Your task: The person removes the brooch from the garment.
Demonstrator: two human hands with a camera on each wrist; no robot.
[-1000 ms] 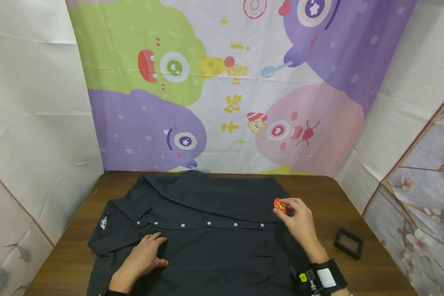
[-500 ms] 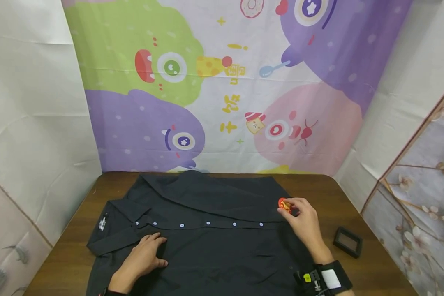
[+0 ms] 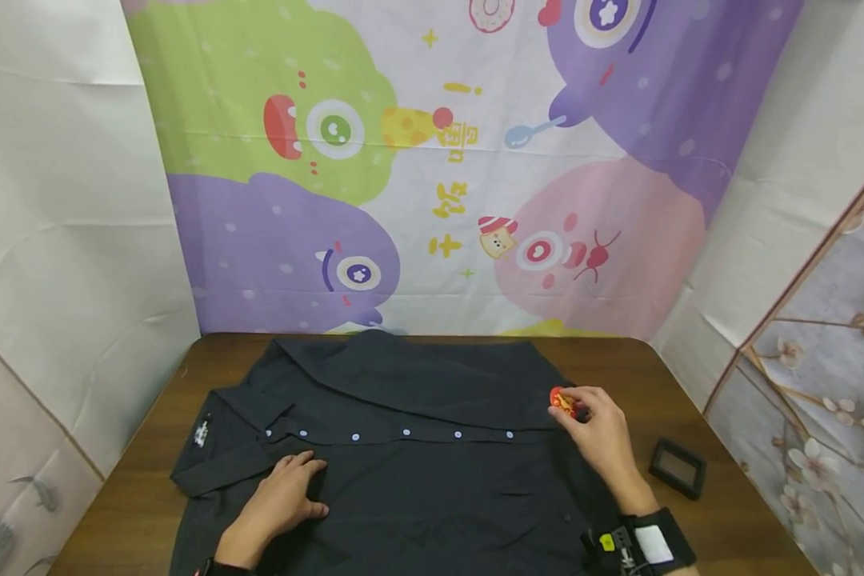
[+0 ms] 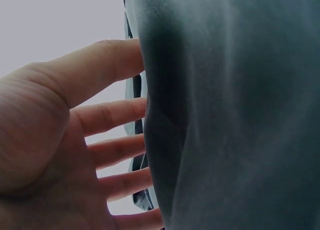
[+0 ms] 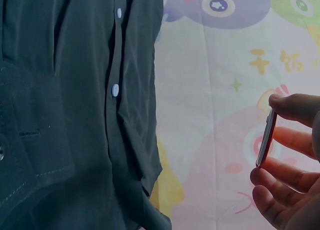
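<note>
1. Head view: a dark shirt point(image 3: 403, 448) lies spread flat on the bench point(image 3: 691, 400), its placket buttoned in a row. The left hand point(image 3: 281, 500) rests flat on the shirt near the collar end, fingers straight, holding nothing. The right hand point(image 3: 601, 436) is raised just over the shirt's right edge and pinches a small red and yellow badge point(image 3: 563, 402) between thumb and fingertips. A small black box point(image 3: 678, 469) sits on the bench beside that hand, apart from the shirt. As I judge it, the shirt is laid out and the badge is picked up, but it is not yet on the cloth; placing or pinning it is left.

2. Left wrist view: the left hand point(image 4: 65, 155) shows spread, straight fingers laid against the shirt point(image 4: 235, 115), gripping nothing.

3. Right wrist view: the badge point(image 5: 266, 139) is seen edge-on, thin, held between thumb and fingers point(image 5: 280, 177) of the right hand, clear of the shirt point(image 5: 75, 110). I cannot tell whether there is a pin on its back.
</note>
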